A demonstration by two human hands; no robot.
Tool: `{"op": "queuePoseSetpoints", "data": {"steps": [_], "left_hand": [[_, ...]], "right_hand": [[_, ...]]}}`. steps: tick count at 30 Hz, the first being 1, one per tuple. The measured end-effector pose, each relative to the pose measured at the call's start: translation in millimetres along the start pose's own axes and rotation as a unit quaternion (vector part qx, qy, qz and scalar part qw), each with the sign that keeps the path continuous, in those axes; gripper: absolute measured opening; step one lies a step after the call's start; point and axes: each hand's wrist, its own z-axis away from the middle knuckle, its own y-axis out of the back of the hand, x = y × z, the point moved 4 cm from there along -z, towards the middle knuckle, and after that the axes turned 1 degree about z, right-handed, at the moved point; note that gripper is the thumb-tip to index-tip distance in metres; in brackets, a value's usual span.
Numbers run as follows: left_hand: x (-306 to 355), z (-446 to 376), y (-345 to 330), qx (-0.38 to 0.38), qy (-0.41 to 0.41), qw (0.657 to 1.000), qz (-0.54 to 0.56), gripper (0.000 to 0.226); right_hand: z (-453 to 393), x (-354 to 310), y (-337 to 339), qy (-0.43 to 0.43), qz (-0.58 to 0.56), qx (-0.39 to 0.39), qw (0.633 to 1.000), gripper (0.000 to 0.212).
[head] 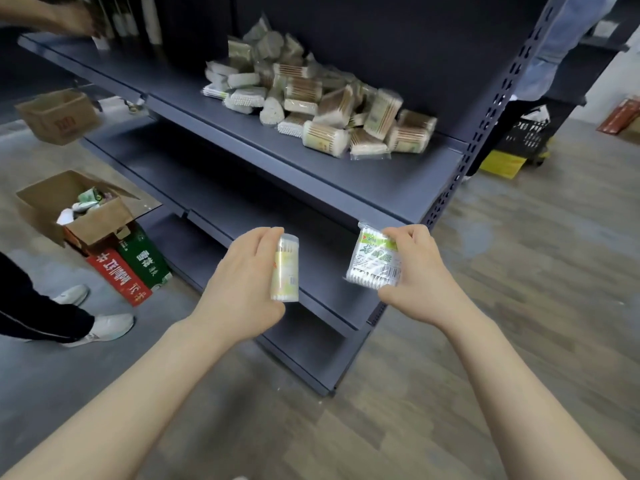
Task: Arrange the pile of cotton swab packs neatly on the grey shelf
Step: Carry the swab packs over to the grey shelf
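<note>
Two bare forearms reach toward a grey shelf [363, 181] unit, each hand carrying one pack of cotton swabs. The left hand [242, 285] curls around a cylindrical swab tub [284, 270], thumb at its lower end and fingers over the top, holding it upright. The right hand [415, 275] pinches a flat bagged swab pack [375, 259] by its right edge, printed face turned toward the camera, apparently so the label can be read and the pack squared before it goes down. Both packs hang in front of the lower tiers, below the shelf that carries the stock and not touching it.

Farther back on that shelf, the pile of cotton swab packs [322, 102] lies heaped against the dark back panel, bags and tubs tilted every way, none yet stood in rows. The shelf's near strip and its left stretch are bare, probably the room for a tidy line; the sprawl itself is what blocks orderly placement at the right end.

On the floor to the left sit an open cardboard box [83, 209] with goods inside, propped on red and green cartons [131, 268], and a second box [59, 116] farther off. Another person's legs and white shoes [100, 327] stand at near left; someone else's hand [74, 19] works at the far left end of the shelf. A black crate [526, 133] and a third person stand beyond the perforated upright at right.
</note>
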Motion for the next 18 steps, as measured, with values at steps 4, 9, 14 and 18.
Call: {"op": "queuePoseSetpoints", "data": {"steps": [4, 9, 14, 18], "left_hand": [[-3.3, -36.3, 0.6, -0.007, -0.024, 1.000, 0.011, 0.091], [-12.6, -83.0, 3.6, -0.016, -0.066, 0.998, 0.016, 0.093], [-21.5, -127.1, 14.4, -0.015, -0.115, 0.993, 0.037, 0.090], [-31.8, -159.0, 24.1, -0.027, -0.140, 0.989, 0.045, 0.090]], "right_hand": [[-23.0, 4.6, 6.3, -0.019, 0.007, 0.027, 0.999, 0.069], [-50.4, 8.9, 8.2, -0.059, 0.004, 0.060, 0.996, 0.072], [-78.8, 6.0, 9.8, -0.101, -0.007, 0.096, 0.990, 0.071], [-100.9, 1.2, 10.0, -0.140, -0.022, 0.118, 0.983, 0.073]]}}
